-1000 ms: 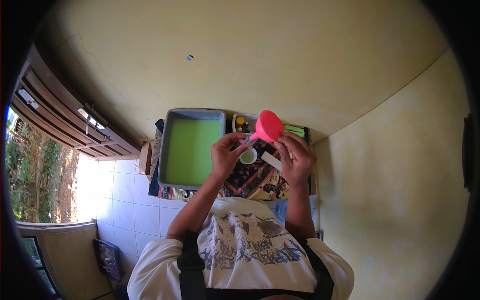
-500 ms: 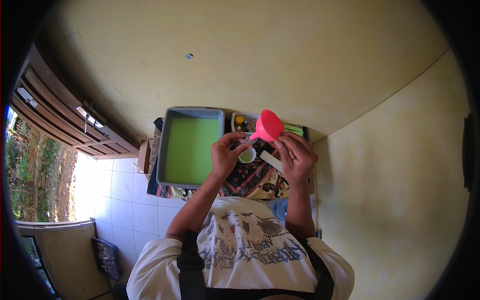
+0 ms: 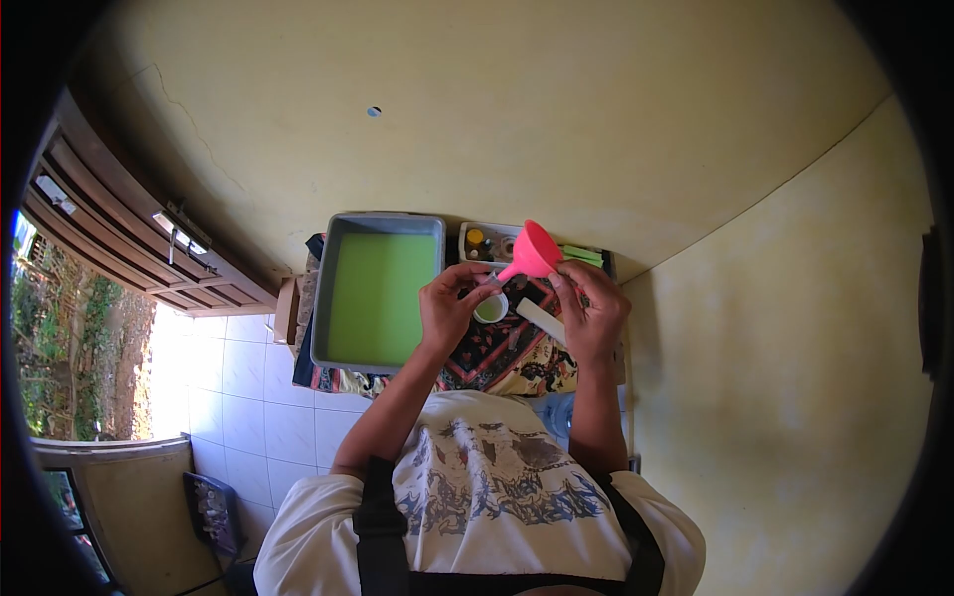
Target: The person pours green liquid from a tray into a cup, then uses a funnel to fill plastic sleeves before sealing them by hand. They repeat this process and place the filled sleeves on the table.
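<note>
Pink plastic catches my eye first: a funnel (image 3: 533,252) tilted in mid-air, its wide mouth turned up and toward the wall, its spout slanting down to the left hand (image 3: 452,306). The right hand (image 3: 593,313) has it by the side of the cone, thumb and fingers pinched together on the edge, so the funnel sits just beside and to the left of that hand. The left hand is drawn in narrow, its thumb and fingertips right at the spout's end; I cannot tell from here whether they grip the tip or something small and clear beside it. Below the spout, near the left hand, a white cup (image 3: 491,310) stands on the patterned cloth (image 3: 484,370). A pale bar (image 3: 542,320) lies slantwise near the right hand. To the left is a grey tub (image 3: 319,318) of green liquid (image 3: 383,298), and behind the hands a white tray (image 3: 463,244) holds a yellow-capped bottle (image 3: 475,238).
</note>
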### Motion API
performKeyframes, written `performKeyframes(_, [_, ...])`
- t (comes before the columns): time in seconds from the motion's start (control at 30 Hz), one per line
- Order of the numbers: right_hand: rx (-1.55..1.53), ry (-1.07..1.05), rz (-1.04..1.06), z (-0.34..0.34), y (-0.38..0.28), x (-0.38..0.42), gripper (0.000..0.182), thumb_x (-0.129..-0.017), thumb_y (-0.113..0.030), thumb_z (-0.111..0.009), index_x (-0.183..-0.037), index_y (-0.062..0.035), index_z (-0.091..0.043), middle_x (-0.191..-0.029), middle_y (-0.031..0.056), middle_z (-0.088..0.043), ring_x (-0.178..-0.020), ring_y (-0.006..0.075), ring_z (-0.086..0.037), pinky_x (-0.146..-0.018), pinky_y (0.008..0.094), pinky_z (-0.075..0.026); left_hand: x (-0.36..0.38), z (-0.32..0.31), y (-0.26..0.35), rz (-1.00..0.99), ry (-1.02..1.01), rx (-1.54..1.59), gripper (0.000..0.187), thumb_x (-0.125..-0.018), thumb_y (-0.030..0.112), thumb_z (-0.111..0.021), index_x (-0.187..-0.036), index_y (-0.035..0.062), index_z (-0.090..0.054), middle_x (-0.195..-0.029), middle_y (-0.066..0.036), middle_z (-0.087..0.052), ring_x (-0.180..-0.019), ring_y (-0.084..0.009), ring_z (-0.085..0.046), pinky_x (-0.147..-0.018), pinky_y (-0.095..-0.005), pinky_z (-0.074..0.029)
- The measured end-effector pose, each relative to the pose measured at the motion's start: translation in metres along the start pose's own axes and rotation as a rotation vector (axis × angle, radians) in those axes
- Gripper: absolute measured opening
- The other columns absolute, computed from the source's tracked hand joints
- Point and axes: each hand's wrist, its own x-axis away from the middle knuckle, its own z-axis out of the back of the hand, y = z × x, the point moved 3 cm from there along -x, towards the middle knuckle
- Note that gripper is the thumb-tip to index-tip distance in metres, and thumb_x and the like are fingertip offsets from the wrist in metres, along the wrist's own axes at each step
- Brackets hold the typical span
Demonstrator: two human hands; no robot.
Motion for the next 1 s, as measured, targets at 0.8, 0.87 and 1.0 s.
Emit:
performKeyframes(0.8, [0.196, -0.325, 0.279, -0.040, -0.040, -0.016, 0.015, -0.089, -0.015, -0.084, -0.103, -0.0106, -0.084, -0.101, 0.0035, -0.075, -0.102, 0.0275, -0.070, -0.091, 0.0430, -0.055, 0.016, -0.003, 0.041, -0.530, 0.273, -0.478, 0.080, -0.082, -0.003, -0.089, -0.155, 0.0074, -0.058, -0.155, -0.018, -0.062, -0.117, -0.0306, -0.077, -0.100, -0.0405, -0.063])
performKeyframes(0.87, [0.194, -0.343, 0.295, -0.040, -0.041, -0.017, 0.016, -0.088, -0.015, -0.084, -0.103, -0.0114, -0.084, -0.101, 0.0031, -0.075, -0.103, 0.0275, -0.069, -0.092, 0.0433, -0.055, 0.017, -0.004, 0.053, -0.604, 0.276, -0.586, 0.081, -0.079, -0.005, -0.088, -0.153, 0.0093, -0.060, -0.158, -0.019, -0.059, -0.127, -0.0351, -0.072, -0.103, -0.0435, -0.062])
performKeyframes(1.0, [0.182, -0.409, 0.311, -0.042, -0.043, -0.019, 0.018, -0.087, -0.015, -0.085, -0.105, -0.0106, -0.084, -0.104, 0.0033, -0.076, -0.104, 0.0276, -0.070, -0.094, 0.0423, -0.056, 0.017, -0.002, 0.057, -0.597, 0.143, -0.633, 0.075, -0.082, -0.007, -0.085, -0.152, 0.0109, -0.063, -0.164, -0.021, -0.051, -0.141, -0.0392, -0.062, -0.106, -0.0439, -0.060])
